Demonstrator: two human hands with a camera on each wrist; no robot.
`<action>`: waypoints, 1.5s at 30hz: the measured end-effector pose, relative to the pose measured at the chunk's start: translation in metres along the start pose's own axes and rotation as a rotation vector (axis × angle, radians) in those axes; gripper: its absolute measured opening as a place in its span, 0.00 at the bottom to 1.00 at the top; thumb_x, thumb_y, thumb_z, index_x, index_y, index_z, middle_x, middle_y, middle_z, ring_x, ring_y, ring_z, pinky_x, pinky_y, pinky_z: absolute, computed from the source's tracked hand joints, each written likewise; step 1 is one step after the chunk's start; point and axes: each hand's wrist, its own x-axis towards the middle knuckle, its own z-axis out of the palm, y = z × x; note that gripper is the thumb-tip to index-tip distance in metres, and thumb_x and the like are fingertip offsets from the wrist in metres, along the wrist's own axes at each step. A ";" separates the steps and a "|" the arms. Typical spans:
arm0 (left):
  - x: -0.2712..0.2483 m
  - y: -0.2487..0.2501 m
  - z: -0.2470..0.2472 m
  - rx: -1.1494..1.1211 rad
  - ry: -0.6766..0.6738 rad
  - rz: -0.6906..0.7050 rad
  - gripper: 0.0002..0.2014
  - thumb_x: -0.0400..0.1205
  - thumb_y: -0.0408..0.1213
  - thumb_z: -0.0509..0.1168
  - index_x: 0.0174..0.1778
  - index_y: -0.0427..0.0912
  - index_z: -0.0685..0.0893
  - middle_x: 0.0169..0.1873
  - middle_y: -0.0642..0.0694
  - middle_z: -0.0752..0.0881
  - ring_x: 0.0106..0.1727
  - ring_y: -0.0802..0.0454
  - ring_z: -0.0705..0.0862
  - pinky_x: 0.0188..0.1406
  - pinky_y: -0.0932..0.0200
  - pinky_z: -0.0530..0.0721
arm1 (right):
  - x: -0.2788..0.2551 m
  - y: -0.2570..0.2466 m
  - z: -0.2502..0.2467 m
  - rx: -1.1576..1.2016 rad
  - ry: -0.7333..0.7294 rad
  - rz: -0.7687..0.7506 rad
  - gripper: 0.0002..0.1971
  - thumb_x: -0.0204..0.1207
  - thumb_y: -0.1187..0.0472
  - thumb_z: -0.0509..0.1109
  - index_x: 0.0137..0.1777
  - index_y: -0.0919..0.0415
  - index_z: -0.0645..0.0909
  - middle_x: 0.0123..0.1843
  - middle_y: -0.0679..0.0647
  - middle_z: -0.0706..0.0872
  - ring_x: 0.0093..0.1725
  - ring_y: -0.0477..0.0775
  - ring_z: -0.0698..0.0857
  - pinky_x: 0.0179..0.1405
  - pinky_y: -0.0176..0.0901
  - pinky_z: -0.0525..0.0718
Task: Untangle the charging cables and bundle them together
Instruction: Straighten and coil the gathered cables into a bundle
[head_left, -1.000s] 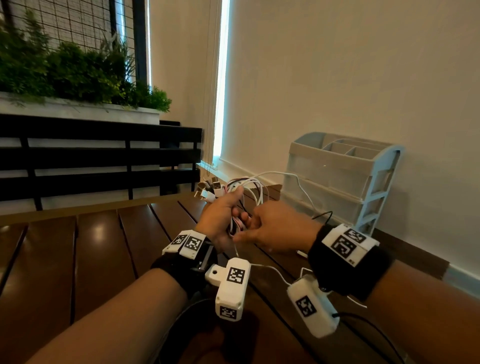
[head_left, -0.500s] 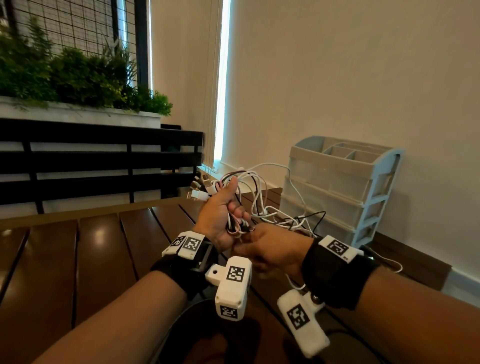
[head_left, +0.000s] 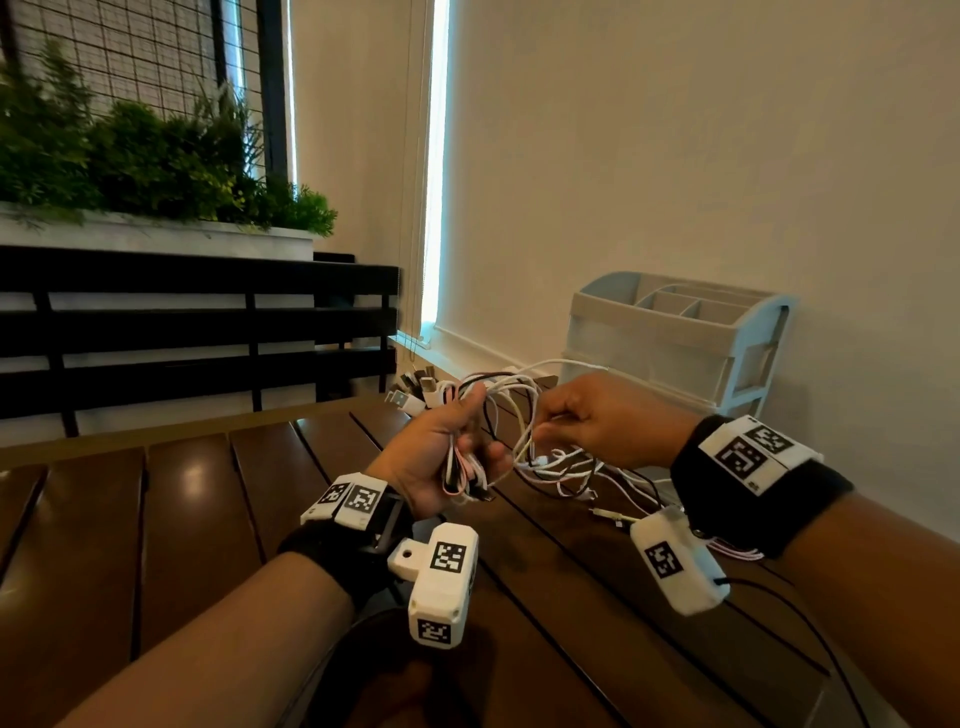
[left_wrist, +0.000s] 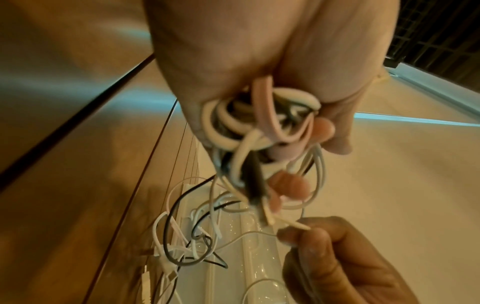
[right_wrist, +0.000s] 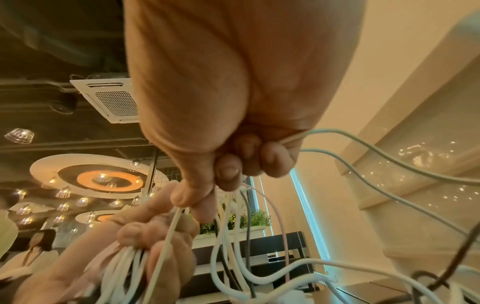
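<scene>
Left hand (head_left: 441, 457): fingers (left_wrist: 335, 131) curled round the cables (head_left: 498, 441), plugs fanned above the thumb, held over the surface (head_left: 182, 519). Right hand (head_left: 608, 415): fingers (right_wrist: 228, 174) pinch one white strand; loose ends trail down. Organizer (head_left: 670, 338) far right, contents not discernible.

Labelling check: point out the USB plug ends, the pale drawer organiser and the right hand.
Silver-tipped white USB plug ends (head_left: 415, 389): head view, a metal tip.
Pale plastic drawer organiser (head_left: 670, 348): head view, upper front wall.
Right hand (head_left: 608, 415): head view, back of hand.
</scene>
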 end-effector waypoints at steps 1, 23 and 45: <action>-0.001 -0.001 0.001 0.014 -0.017 -0.009 0.18 0.75 0.49 0.67 0.29 0.39 0.75 0.18 0.46 0.77 0.29 0.47 0.84 0.47 0.46 0.84 | 0.001 -0.001 0.000 -0.020 0.021 -0.020 0.06 0.78 0.53 0.70 0.42 0.52 0.85 0.34 0.40 0.83 0.35 0.35 0.80 0.35 0.24 0.72; -0.004 -0.015 0.007 0.221 -0.064 -0.080 0.11 0.72 0.44 0.71 0.33 0.41 0.80 0.18 0.48 0.72 0.18 0.54 0.72 0.25 0.60 0.71 | 0.018 0.005 -0.004 0.051 0.245 -0.048 0.05 0.75 0.58 0.75 0.43 0.59 0.83 0.38 0.50 0.84 0.37 0.45 0.79 0.39 0.41 0.77; 0.002 -0.023 0.015 0.320 0.083 -0.037 0.16 0.77 0.45 0.72 0.29 0.42 0.77 0.18 0.46 0.72 0.18 0.51 0.73 0.25 0.59 0.78 | 0.027 0.013 0.021 -0.368 0.132 -0.016 0.08 0.80 0.54 0.65 0.53 0.56 0.80 0.42 0.52 0.86 0.42 0.55 0.85 0.39 0.44 0.79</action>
